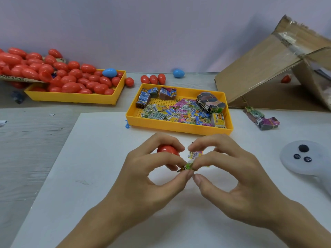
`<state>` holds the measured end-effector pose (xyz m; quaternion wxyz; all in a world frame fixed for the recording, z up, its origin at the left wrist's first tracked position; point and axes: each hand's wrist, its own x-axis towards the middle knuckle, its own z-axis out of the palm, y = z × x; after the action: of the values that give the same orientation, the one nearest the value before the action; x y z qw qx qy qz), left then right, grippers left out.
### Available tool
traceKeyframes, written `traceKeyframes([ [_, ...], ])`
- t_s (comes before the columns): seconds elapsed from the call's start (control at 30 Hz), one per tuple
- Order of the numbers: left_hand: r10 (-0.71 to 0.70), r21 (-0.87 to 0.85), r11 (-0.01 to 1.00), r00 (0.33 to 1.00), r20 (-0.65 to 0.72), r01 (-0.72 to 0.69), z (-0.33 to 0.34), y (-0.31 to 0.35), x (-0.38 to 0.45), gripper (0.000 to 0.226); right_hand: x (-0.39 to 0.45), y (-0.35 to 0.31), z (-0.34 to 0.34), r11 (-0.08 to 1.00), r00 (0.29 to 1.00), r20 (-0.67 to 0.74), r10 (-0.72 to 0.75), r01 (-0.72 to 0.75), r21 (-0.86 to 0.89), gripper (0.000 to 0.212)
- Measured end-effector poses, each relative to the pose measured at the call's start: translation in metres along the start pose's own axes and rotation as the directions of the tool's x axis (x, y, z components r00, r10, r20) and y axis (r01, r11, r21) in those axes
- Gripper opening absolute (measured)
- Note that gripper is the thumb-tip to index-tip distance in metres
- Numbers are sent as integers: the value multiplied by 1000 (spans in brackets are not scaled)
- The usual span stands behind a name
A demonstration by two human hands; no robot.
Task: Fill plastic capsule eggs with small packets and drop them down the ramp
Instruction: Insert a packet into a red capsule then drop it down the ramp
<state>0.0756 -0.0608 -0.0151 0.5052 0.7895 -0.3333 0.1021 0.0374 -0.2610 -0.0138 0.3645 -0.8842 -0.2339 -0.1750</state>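
My left hand (143,169) holds a red capsule egg (167,150) in its curled fingers, low over the white board. Its thumb and forefinger also pinch a small green packet (187,166), which my right hand (231,170) grips from the other side. More colourful packets (195,154) show between my right fingers. Beyond my hands a yellow tray (177,126) holds loose packets and banded bundles. A second yellow tray (71,98) at the far left is heaped with red eggs and one blue egg (109,72). The cardboard ramp (265,72) slopes up at the right.
Three red eggs (153,79) and a blue egg (178,73) lie by the back wall. Two banded packet bundles (261,118) rest right of the packet tray. A white controller (304,158) sits at the right edge. A red egg (286,79) lies under the ramp.
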Motion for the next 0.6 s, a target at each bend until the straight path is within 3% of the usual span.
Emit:
traceKeyframes([
  [0.17, -77, -200, 977, 997, 18, 79, 2, 0, 1, 14, 2, 1, 2, 997, 999, -54, 1, 3, 75, 8],
  [0.3, -198, -449, 870, 978, 61, 204, -1, 0, 1, 23, 3, 2, -1, 978, 990, -115, 79, -55, 199, 7],
  [0.47, -313, -494, 830, 949, -30, 258, -2, 2, 3, 45, 5, 2, -2, 972, 976, -195, 93, -46, 232, 13],
  [0.6, -341, -530, 798, 940, -4, 287, -1, 5, 3, 35, 4, 3, -2, 970, 975, -204, 90, -39, 240, 15],
])
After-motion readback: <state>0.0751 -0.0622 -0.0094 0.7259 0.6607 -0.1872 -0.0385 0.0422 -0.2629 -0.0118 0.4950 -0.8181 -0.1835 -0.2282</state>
